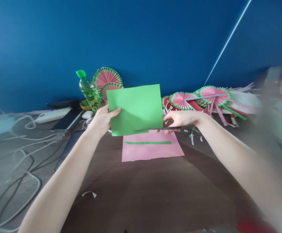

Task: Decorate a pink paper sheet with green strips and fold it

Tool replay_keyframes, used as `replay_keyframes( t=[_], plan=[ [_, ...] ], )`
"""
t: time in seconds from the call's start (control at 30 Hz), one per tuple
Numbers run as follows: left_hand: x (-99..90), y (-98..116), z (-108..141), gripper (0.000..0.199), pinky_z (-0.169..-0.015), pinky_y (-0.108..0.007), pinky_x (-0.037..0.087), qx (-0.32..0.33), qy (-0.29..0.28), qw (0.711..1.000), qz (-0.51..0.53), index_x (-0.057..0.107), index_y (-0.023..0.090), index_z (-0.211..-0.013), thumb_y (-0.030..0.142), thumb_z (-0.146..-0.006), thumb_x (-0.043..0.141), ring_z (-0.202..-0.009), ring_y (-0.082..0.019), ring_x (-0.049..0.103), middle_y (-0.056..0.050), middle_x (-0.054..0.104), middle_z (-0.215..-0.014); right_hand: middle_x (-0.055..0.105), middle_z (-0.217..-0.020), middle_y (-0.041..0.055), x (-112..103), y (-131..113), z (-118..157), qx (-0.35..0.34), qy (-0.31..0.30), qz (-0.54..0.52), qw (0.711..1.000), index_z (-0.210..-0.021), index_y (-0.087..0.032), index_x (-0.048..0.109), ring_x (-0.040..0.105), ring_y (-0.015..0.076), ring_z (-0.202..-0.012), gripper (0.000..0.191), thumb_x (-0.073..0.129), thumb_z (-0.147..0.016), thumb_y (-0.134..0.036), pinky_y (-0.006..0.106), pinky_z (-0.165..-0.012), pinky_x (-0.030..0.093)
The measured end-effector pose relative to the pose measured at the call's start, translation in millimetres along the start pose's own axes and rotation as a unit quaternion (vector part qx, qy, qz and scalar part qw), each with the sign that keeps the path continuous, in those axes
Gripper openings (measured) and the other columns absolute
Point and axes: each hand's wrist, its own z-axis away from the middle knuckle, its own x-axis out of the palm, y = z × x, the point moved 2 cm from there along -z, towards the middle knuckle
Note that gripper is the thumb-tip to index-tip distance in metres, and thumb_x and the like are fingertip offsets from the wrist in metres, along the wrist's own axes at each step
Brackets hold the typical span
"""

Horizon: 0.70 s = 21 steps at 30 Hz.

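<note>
My left hand [103, 119] grips the left edge of a green sheet of paper [136, 108], its thumb on the front face. The sheet is held up over the table, facing me. In my right hand [176, 119] is a pair of scissors [166, 128], the blades lying along the sheet's lower edge from the right. Part of the blades is hidden by the paper. Beneath, a pink sheet of paper [152, 152] lies flat with a thin green paper strip [148, 142] across it.
A green-capped bottle [89, 92] and pleated pink-green paper fans [108, 78] stand against the blue wall. More paper fans [215, 96] lie at the right. Tangled cables [31, 165] and a dark tablet-like slab [69, 145] are at left; a white scrap [89, 194] lies in front.
</note>
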Motion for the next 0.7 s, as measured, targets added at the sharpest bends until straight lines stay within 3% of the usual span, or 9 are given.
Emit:
replay_keyframes(
  t=[0.33, 0.5, 0.6, 0.7],
  plan=[
    [-0.4, 1, 0, 0.016, -0.076, -0.038, 0.053, 0.002, 0.015, 1.0, 0.008, 0.064, 0.01, -0.081, 0.007, -0.066, 0.063, -0.075, -0.022, 0.066, -0.007, 0.07, -0.076, 0.064, -0.086, 0.0038, 0, 3, -1, 0.002, 0.007, -0.003, 1.0, -0.107, -0.018, 0.063, 0.044, 0.0046, -0.05, 0.043, 0.067, -0.066, -0.033, 0.019, -0.044, 0.034],
    [-8.2, 2, -5, 0.015, -0.078, -0.038, 0.053, 0.041, 0.051, 0.996, 0.058, 0.064, 0.01, -0.081, 0.004, -0.067, 0.062, -0.075, -0.021, 0.067, -0.008, 0.069, -0.077, 0.061, -0.104, 0.0049, -2, 6, -1, -0.021, 0.005, 0.013, 1.0, -0.104, -0.022, 0.063, 0.054, 0.0104, -0.07, 0.035, 0.063, -0.071, -0.035, 0.022, -0.058, 0.044],
    [-14.0, 4, -9, 0.013, -0.078, -0.036, 0.053, 0.08, 0.079, 0.989, 0.091, 0.064, 0.01, -0.077, 0.002, -0.069, 0.059, -0.072, -0.019, 0.067, -0.007, 0.069, -0.074, 0.06, -0.105, 0.0048, -4, 9, -1, -0.033, 0.014, 0.018, 0.999, -0.1, -0.022, 0.063, 0.055, 0.014, -0.084, 0.031, 0.061, -0.074, -0.037, 0.024, -0.068, 0.046],
    [-18.8, 5, -12, 0.014, -0.077, -0.034, 0.054, 0.104, 0.122, 0.981, 0.111, 0.064, 0.011, -0.072, 0.0, -0.07, 0.056, -0.068, -0.016, 0.066, -0.005, 0.069, -0.071, 0.058, -0.105, 0.0055, -6, 13, -1, -0.025, 0.031, 0.01, 0.999, -0.101, -0.022, 0.062, 0.056, 0.0148, -0.085, 0.032, 0.059, -0.075, -0.04, 0.025, -0.069, 0.046]
  ],
)
